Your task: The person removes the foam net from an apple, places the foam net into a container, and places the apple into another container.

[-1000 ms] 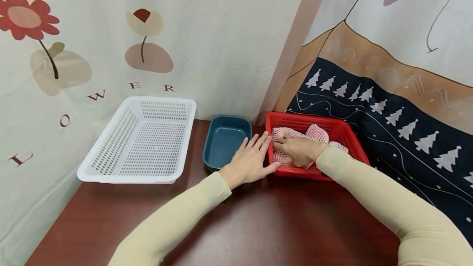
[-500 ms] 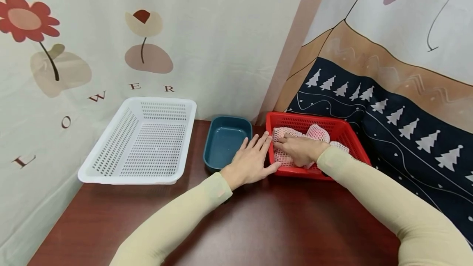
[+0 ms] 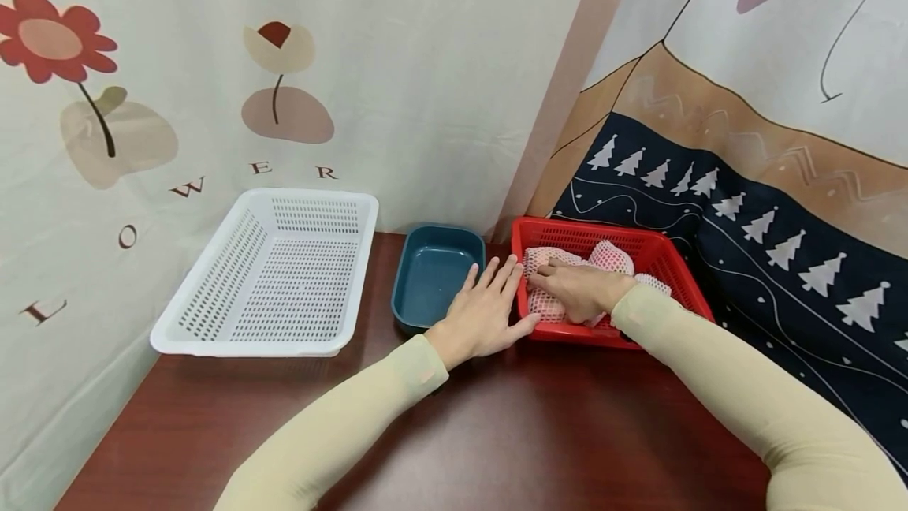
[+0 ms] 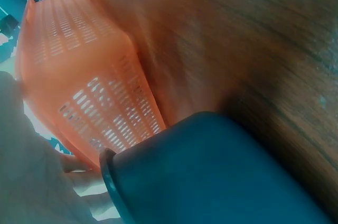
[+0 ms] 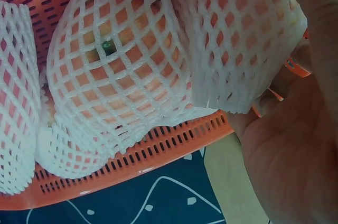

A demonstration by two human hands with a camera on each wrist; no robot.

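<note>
In the head view, my right hand [image 3: 583, 294] reaches into the red basket [image 3: 679, 278], among several fruits in white foam nets [image 3: 612, 256]. Its fingers bend over one netted fruit [image 5: 237, 34], which sits against the palm side in the right wrist view; part of the grip is hidden. Beside it lies another netted fruit [image 5: 119, 65], reddish orange with a small green spot. My left hand [image 3: 477, 318] is spread flat, its fingertips right at the basket's left rim. Below that hand stands a dark blue dish [image 3: 428, 274], overlapped by the fingers.
A large white perforated basket [image 3: 294, 286] stands at the back left of the brown table [image 3: 496, 432]. Behind everything hangs a pale printed curtain [image 3: 433, 77]. A dark blue cloth with white trees [image 3: 759, 259] borders the red basket on the right.
</note>
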